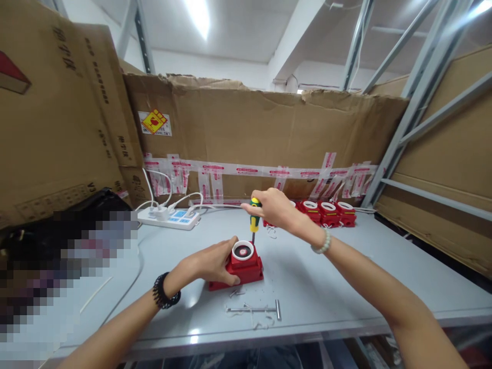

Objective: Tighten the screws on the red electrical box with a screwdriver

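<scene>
A red housing point(246, 271) with a white ring and a dark round centre on top rests on the grey table point(315, 302). My left hand point(217, 261) grips its left side, thumb on the front and fingers behind. In my right hand point(274, 207) is a screwdriver point(254, 218) with a green and yellow handle, held upright. Its shaft points down at the back right of the white ring; the tip's exact contact is hidden. Small screws point(237, 293) and a metal T-handle tool point(278, 309) lie in front of the housing, with white string-like scraps around the tool.
Several similar red housings point(328, 215) stand in a row at the back right. A white power strip point(169, 218) with plugs and cables sits at the back left. Cardboard point(246, 128) walls the rear, and a metal frame point(395, 128) rises at right.
</scene>
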Tool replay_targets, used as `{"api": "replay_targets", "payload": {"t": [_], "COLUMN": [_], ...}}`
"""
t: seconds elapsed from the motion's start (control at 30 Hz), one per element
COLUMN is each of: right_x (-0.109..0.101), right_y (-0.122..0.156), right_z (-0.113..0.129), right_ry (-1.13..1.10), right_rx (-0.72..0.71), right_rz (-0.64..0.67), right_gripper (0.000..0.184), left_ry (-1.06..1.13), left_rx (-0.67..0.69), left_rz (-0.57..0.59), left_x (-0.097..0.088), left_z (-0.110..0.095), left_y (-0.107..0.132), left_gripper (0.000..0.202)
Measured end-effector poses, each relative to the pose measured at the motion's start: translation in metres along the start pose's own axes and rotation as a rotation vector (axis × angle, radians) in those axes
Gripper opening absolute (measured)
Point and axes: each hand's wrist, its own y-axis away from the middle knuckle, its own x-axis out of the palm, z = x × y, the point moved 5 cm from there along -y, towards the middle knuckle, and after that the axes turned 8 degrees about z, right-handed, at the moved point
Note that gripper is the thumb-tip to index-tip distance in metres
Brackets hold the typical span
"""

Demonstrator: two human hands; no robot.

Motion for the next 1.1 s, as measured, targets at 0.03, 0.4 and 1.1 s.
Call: {"api": "replay_targets", "payload": {"t": [0.03,0.4,1.1], "right_x": [0.002,-0.006,-0.008], "right_y": [-0.002,0.015,0.014], "right_z": [0.000,0.002,0.003], "right_ry": [0.060,-0.344,-0.218], "right_rx": [0.086,-0.261,-0.195], "right_rz": [-0.068,0.223,0.196], "right_gripper": [0.042,0.035,0.031], "left_ry": [0.000,0.002,0.015], "left_rx": [-0.003,0.007,0.005], "left_rz": [0.001,0.004,-0.007], "left_x": [0.000,-0.001,-0.001], "left_z": [0.000,-0.001,0.000], "left_y": [0.000,0.003,0.002], "left_gripper": [0.051,0.050,0.049]}}
